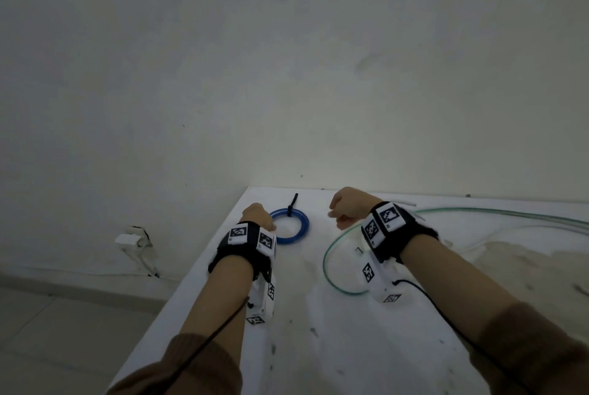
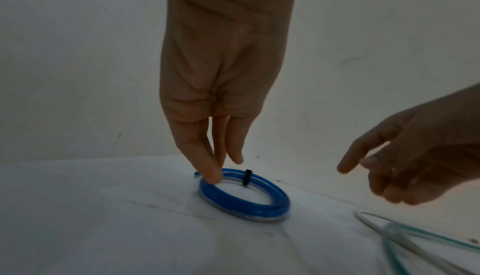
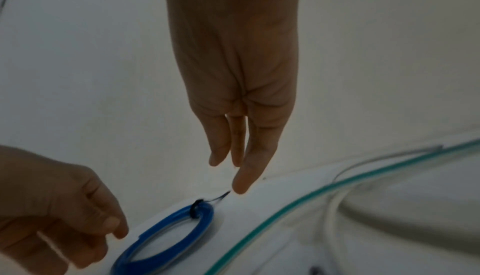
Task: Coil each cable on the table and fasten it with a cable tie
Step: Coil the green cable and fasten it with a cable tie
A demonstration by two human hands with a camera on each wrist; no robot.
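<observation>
Coiled cable: a translucent blue plastic cable [image 1: 289,226], wound into a flat ring, is laid on the white table [image 1: 318,331] near its far left corner.
Fastening: a thin black cable tie [image 1: 290,207] is wrapped round the far side of the ring, and its free tail is seen pointing away towards the wall.
Left hand: the left hand [image 2: 218,78] is held over the near left part of the ring; its fingers [image 2: 211,173] are extended downward, with one fingertip touching the blue cable. Nothing is gripped.
Right hand: the right hand [image 3: 239,70] is raised above the table, just right of the ring. Its fingers [image 3: 242,179] are held straight and close together, the lowest tip very near the tail of the tie; whether contact is made cannot be told. Nothing is held.
Loose cables: a thin green cable [image 1: 331,251] is spread in a wide open curve across the table to the right of the ring, with a pale grey-white cable [image 3: 335,207] lying beside it. Both are uncoiled.
Wrists: black straps with printed square markers [image 1: 382,222] are worn on both wrists.
</observation>
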